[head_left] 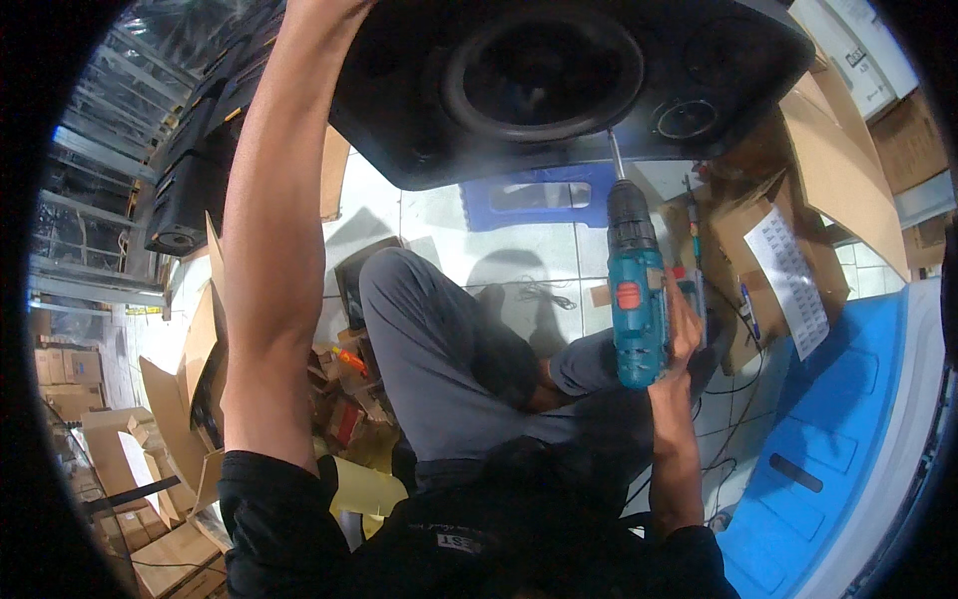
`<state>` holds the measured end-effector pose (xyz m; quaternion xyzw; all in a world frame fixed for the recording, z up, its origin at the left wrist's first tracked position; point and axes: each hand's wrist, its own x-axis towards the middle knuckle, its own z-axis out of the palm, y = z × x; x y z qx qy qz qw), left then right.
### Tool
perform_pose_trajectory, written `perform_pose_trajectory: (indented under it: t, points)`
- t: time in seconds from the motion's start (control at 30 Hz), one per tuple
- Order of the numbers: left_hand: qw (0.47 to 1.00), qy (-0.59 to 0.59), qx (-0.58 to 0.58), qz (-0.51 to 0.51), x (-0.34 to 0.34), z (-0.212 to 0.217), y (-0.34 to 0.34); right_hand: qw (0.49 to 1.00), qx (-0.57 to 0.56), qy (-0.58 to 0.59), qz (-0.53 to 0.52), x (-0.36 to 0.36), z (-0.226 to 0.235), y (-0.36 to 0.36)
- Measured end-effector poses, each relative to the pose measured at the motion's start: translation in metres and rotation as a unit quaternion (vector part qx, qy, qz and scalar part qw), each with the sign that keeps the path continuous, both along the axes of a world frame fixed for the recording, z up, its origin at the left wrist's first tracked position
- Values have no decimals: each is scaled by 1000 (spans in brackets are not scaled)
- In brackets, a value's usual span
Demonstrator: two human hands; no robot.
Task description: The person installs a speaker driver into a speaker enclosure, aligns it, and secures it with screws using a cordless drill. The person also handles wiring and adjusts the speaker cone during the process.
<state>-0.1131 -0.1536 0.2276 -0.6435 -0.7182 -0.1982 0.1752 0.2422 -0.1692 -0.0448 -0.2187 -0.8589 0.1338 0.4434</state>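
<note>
My right hand (682, 324) is wrapped around the handle of a teal and black cordless drill (637, 299) with a red switch. The drill points away from me, and the tip of its long bit (617, 158) meets the lower rim of the large round woofer (544, 75). That woofer is set in a black speaker cabinet (399, 150), which fills the top of the view. A smaller round opening (687, 120) sits to its right. My left arm (274, 230) reaches up to the cabinet's left end; only the base of that hand shows at the upper edge, its fingers out of sight.
Below the cabinet, a blue plastic stool (539, 200) stands on the tiled floor. Open cardboard (838, 160), a printed sheet (788, 275) and a blue plastic panel (808, 439) lie right. Cartons (160, 519) and another black cabinet (190, 170) are left. Cables (733, 409) trail near my leg.
</note>
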Motion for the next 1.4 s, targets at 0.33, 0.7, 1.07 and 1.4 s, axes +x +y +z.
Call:
perform_pose_trajectory:
  t: [0.33, 0.7, 1.07, 1.4]
  points:
    - [1000, 7, 1, -4, 2, 3, -1, 994, 65, -86, -26, -2, 18, 8]
    - [1000, 10, -14, 12, 2, 3, 1, 989, 97, -110, -5, 6, 35, 21]
    - [990, 17, 134, 40, 1, -4, -3, 974, 185, -127, -17, 25, 52, -3]
    - [735, -594, 327, -2, 83, -106, -116, 918, -371, -122, 62, 104, 17, -110]
